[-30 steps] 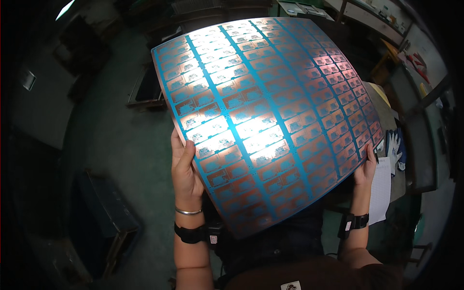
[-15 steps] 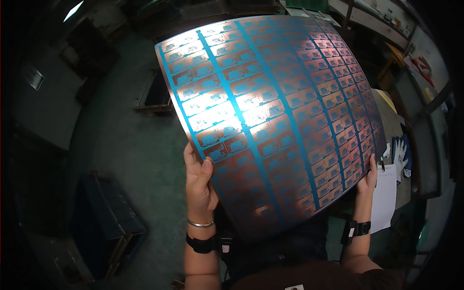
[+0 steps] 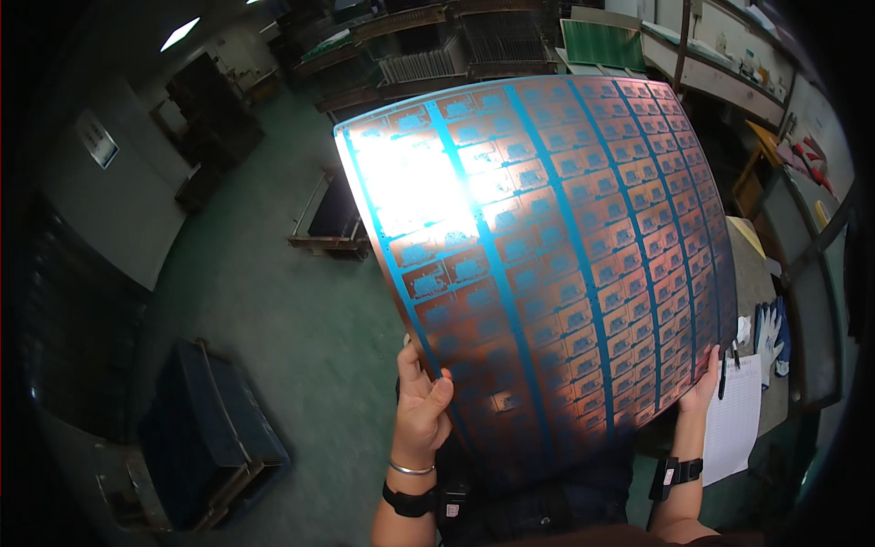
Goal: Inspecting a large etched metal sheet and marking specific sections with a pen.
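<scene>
A large copper circuit board panel, patterned with rows of small repeated shapes and blue strips, is held up tilted in front of me. Bright glare covers its upper left part. My left hand grips the left edge low down, thumb on the face and the fingers partly hidden behind. At the lower right edge, my right hand is closed on the panel, with most of its fingers out of sight. A bracelet and a black strap are on my left wrist, and another black strap is on the right.
On the bench at right lie a printed sheet, a dark pen and white-and-blue gloves. A dark blue cart stands at lower left. Beyond the panel are a low rack, slotted racks and a green board.
The panel and both hands sit lower in the picture, and the panel's left edge and my left hand are further right. More of the racks shows behind. Both hands keep their hold.
</scene>
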